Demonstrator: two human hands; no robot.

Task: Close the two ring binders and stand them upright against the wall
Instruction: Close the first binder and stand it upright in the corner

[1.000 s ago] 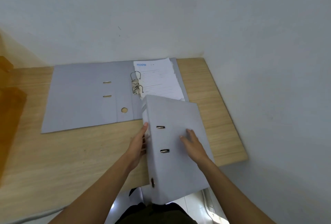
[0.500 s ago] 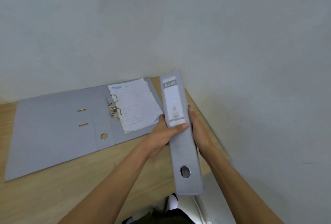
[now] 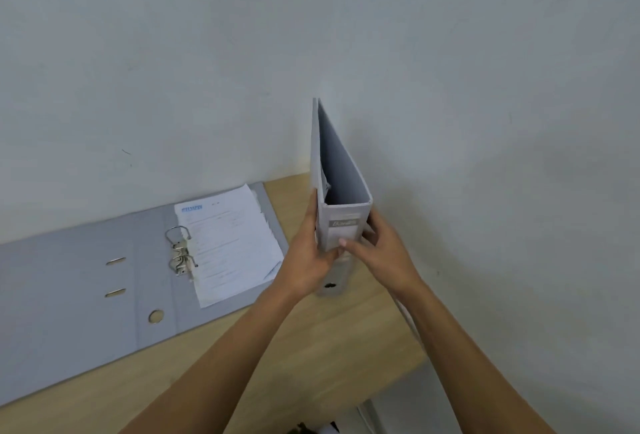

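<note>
We hold the closed binder [image 3: 341, 184] upright at the table's [image 3: 311, 347] back right corner, near the wall [image 3: 450, 87], our left hand [image 3: 308, 260] and right hand [image 3: 381, 253] both clasped around its labelled spine. The open binder [image 3: 86, 281] lies flat to our left, its papers [image 3: 232, 246] beside the metal rings [image 3: 181, 255]
</note>
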